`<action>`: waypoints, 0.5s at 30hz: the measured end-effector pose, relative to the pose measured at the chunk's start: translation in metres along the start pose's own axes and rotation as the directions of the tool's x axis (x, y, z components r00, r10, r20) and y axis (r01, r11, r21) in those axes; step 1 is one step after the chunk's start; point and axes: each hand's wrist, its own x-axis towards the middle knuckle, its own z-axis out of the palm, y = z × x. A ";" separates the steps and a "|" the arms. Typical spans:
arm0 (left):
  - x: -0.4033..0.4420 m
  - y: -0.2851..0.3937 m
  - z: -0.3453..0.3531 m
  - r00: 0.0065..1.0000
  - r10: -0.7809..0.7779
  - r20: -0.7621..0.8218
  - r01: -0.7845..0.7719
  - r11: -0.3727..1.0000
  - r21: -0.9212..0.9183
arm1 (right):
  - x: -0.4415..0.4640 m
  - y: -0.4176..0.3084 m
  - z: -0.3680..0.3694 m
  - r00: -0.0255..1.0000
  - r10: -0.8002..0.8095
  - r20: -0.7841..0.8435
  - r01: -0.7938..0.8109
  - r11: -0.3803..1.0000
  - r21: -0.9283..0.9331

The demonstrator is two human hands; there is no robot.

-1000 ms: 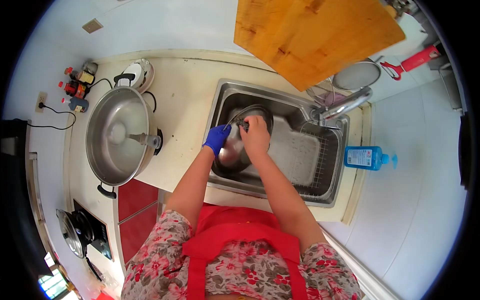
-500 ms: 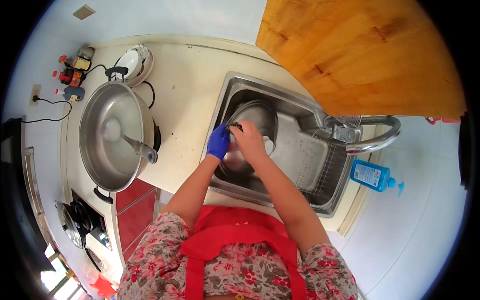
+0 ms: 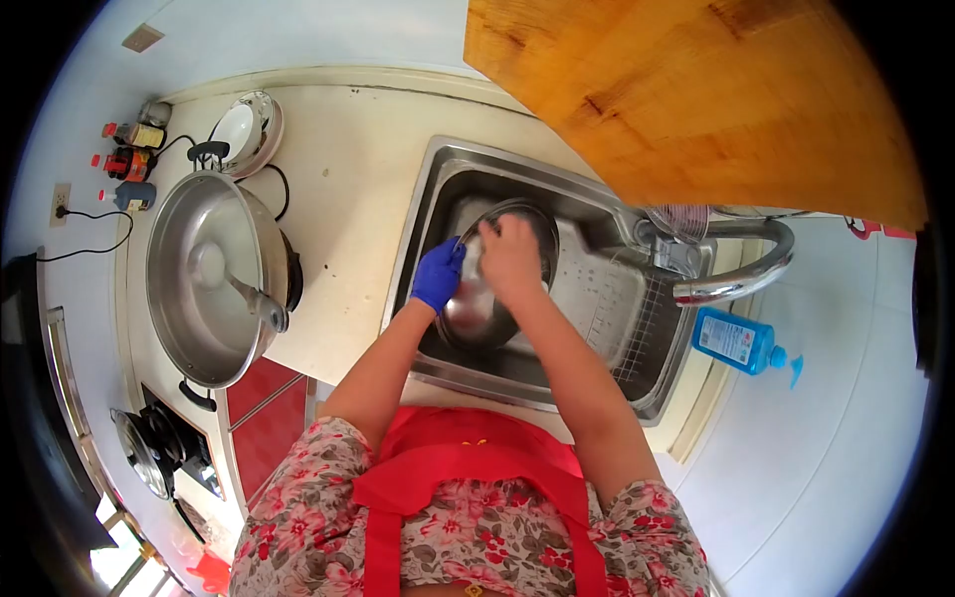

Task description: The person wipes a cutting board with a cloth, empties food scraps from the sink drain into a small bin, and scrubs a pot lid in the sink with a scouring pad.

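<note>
A round metal bowl (image 3: 476,316) rests tilted in the left part of the steel sink (image 3: 587,284). My left hand (image 3: 438,274), in a blue glove, grips the bowl's rim on its left side. Bare, my right hand (image 3: 511,261) reaches inside the bowl near the upper rim, its fingers curled round a dark scrubber (image 3: 488,228) that shows only in small part. The curved faucet (image 3: 736,269) stands to the right of both hands.
Left of the sink is a large steel pan (image 3: 204,328) with a ladle (image 3: 249,297) in it. Stacked dishes (image 3: 239,134) and bottles (image 3: 127,163) stand behind. A wooden board (image 3: 686,109) overhangs the back right. A blue soap bottle (image 3: 734,340) lies right of the sink in view.
My right hand has moved off the left rim, up and right inside the bowl. My left hand stays at the rim. The view has shifted, so the board covers more of the back right.
</note>
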 end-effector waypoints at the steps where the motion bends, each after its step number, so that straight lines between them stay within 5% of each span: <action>1: 0.000 -0.008 0.002 1.000 0.001 0.003 -0.001 1.000 0.003 | -0.007 -0.008 0.001 1.000 0.004 -0.001 -0.004 1.000 0.001; 5: -0.001 -0.039 0.010 0.990 0.049 0.131 -0.020 0.977 -0.213 | -0.025 -0.015 -0.001 0.985 -0.158 0.070 0.155 0.987 0.043; 9: -0.005 -0.024 -0.002 0.938 -0.098 0.331 0.163 0.971 -0.174 | -0.012 0.018 -0.012 0.998 0.025 0.065 -0.027 0.999 0.031; 13: -0.008 -0.002 -0.011 0.953 0.018 0.302 0.034 0.986 -0.165 | 0.002 0.050 -0.008 0.975 0.220 0.014 -0.218 0.974 -0.065; 15: -0.005 -0.005 -0.005 0.956 0.036 0.291 0.006 0.990 -0.140 | -0.001 0.039 -0.001 0.985 0.174 0.021 -0.172 0.982 -0.077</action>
